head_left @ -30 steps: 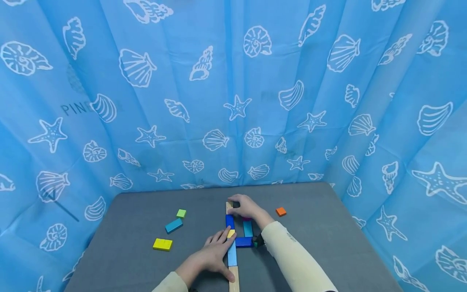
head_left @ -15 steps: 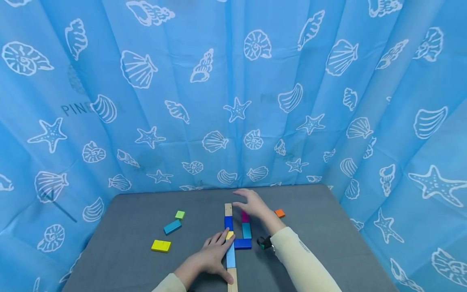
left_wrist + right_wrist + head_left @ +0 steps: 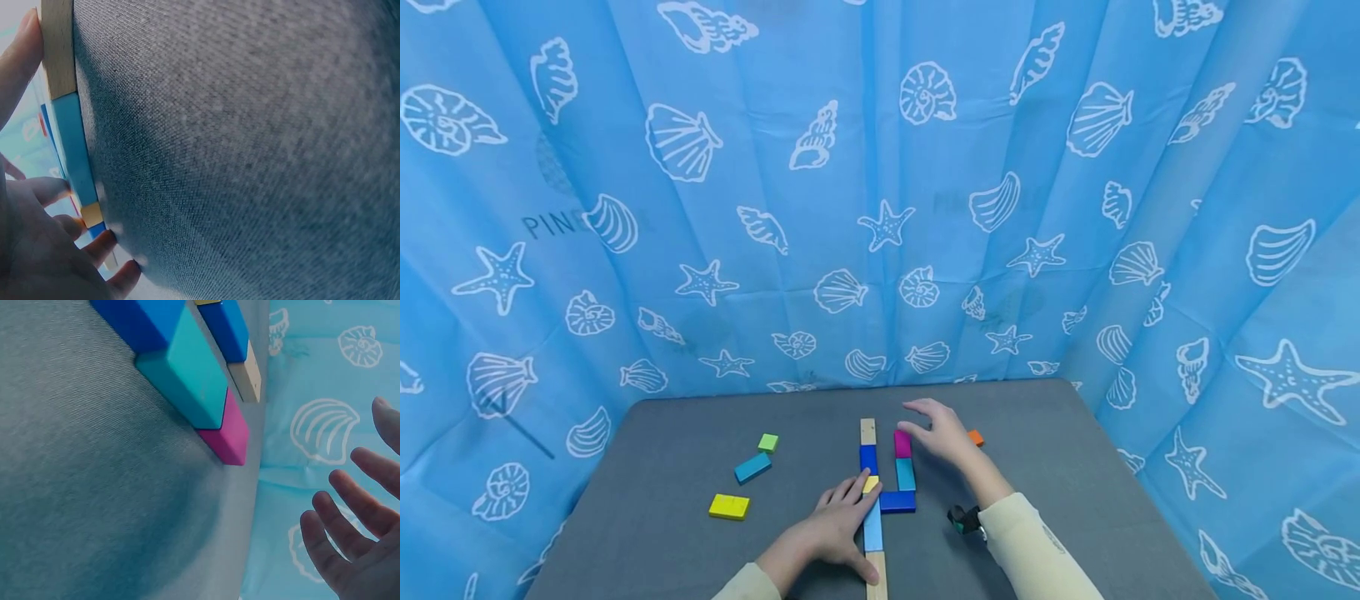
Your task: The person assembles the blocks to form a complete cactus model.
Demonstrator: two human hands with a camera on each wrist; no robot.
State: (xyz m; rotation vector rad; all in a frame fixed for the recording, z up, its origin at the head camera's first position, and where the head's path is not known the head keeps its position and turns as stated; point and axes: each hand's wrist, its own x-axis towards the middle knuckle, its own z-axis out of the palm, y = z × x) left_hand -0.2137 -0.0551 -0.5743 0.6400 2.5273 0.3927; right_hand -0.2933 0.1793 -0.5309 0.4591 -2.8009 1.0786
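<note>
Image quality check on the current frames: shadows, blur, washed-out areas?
Head: fairly even light, with a dark shadow on the gray tabletop beside the right sleeve; left wrist: cloth weave clear mid-frame but soft toward the right edge, area beyond the left hand pale and washed out; right wrist: broad soft shadow on the cloth, magenta block edges readable.

Narrow gap left of magenta block (image 3: 902, 444)

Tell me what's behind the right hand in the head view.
Past the right hand, part of an orange block shows; its remainder and anything else covered can't be seen.
</note>
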